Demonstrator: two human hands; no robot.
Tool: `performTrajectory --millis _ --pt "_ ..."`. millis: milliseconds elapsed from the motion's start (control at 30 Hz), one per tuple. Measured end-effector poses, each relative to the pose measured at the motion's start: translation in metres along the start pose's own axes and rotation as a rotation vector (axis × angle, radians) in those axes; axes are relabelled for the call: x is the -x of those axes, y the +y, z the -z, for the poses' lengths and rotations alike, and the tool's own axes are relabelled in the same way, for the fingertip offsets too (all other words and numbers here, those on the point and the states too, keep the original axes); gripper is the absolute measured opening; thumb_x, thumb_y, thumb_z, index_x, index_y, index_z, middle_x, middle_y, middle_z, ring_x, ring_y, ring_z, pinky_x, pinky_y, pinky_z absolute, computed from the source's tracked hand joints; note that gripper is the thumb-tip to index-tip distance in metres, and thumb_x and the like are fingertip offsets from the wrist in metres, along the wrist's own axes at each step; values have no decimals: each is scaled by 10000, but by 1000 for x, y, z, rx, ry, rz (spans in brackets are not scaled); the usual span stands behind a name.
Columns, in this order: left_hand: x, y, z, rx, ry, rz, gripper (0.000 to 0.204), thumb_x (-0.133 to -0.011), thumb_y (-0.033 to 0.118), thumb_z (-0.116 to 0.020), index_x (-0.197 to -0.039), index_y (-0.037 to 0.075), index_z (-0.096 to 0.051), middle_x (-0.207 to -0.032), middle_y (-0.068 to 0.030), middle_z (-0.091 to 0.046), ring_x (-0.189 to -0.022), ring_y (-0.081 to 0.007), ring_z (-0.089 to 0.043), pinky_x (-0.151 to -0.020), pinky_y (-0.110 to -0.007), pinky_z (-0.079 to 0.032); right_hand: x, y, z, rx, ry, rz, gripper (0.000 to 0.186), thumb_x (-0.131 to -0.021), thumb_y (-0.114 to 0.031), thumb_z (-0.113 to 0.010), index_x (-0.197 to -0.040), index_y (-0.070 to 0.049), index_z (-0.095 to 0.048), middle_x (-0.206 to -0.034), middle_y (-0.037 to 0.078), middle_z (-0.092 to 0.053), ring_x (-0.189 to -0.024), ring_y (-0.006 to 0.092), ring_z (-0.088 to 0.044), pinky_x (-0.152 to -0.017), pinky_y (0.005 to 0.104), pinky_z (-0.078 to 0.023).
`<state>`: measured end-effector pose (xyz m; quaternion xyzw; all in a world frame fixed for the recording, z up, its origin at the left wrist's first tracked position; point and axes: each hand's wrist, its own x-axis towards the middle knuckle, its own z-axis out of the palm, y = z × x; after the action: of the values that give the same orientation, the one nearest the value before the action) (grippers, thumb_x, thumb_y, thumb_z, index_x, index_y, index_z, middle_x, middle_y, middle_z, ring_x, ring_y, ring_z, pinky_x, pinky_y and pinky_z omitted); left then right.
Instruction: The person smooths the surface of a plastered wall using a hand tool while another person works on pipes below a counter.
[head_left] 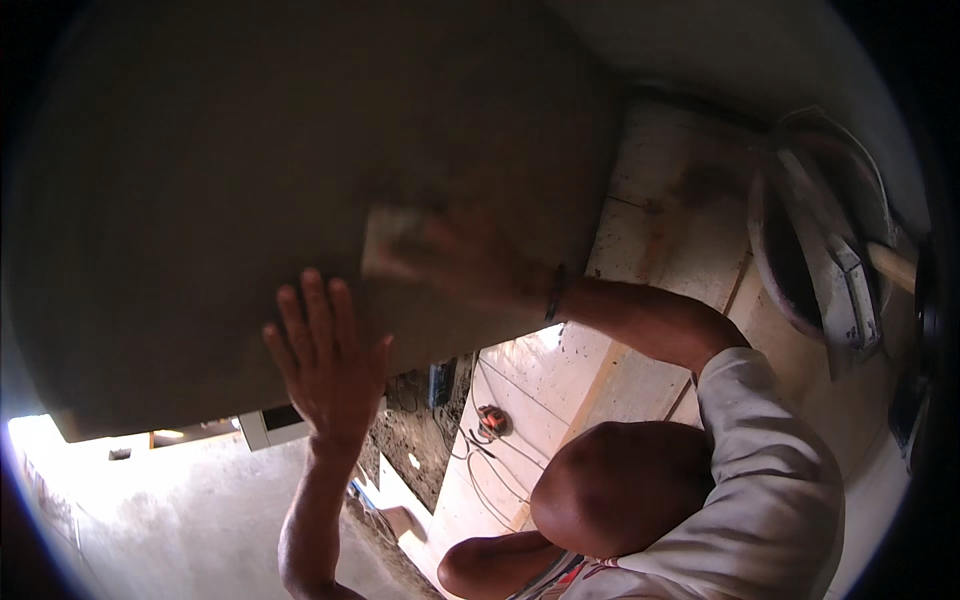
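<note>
A broad, dark grey plastered surface (200, 220) fills the upper left. My left hand (333, 360) lies against its lower part with fingers stretched out and holds nothing. To the right and a little higher, my right hand (475, 255) is smeared by motion. Its fingers are on a pale, roughly rectangular block (390, 240), which is pressed to the same surface. Blur hides the block's exact kind and how the fingers wrap it. A dark band circles my right wrist.
Pale wooden boards (640, 260) extend on the right. A dark tub (785, 250) stands there with a long metal-bladed tool (835, 270) in front. Near my knee lies an orange and black object (490, 421) with cables. Far below left is a grey floor (200, 520).
</note>
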<state>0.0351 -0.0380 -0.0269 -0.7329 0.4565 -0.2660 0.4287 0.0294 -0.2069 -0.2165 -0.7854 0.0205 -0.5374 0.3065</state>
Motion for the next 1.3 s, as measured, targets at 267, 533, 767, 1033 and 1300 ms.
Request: performTrajectory --millis 267,533,767,1033,1300 --pt "-74 -4 18 -106 133 -39 726 -905 569 -494 -1468 127 -371 -1560 -159 -262 -1438 -389 -237 -1118 -608 -208 116 114 -45 -390 210 -696 361 -970 -150 -501 -1325 -107 -550 -1353 141 -515 -1210 306 -502 -1027 415 -405" --pt "-78 -13 7 -213 97 -11 712 -953 630 -285 -1474 152 -363 -1570 -136 -250 -1442 -382 -220 -1118 -624 -189 10 70 -26 -385 111 -240 407 -952 -98 -496 -1355 -149 -530 -1261 169 -550 -1190 294 -517 -1000 452 -433" --pt "-80 -9 6 -273 67 -23 721 -959 652 -225 -1478 170 -360 -1567 -135 -260 -1439 -391 -224 -1111 -632 -192 45 79 -19 -245 299 -405 388 -943 -110 -517 -1328 -152 -544 -1239 148 -563 -1129 275 -561 -958 397 -466" --pt "-92 -6 7 -282 111 -66 735 -965 645 -208 -1490 147 -332 -1567 -154 -250 -1429 -420 -233 -1104 -640 -198 29 161 -38 -557 229 -716 488 -911 -168 -582 -1389 -111 -502 -1187 140 -598 -1087 280 -581 -926 414 -469" --pt "-86 -12 -1 -368 102 -59 749 -963 647 -177 -1501 143 -311 -1572 -156 -236 -1431 -434 -213 -1114 -639 -177 50 66 -27 -243 228 -477 401 -914 -158 -577 -1312 -114 -563 -1138 152 -602 -1032 299 -581 -906 455 -451"
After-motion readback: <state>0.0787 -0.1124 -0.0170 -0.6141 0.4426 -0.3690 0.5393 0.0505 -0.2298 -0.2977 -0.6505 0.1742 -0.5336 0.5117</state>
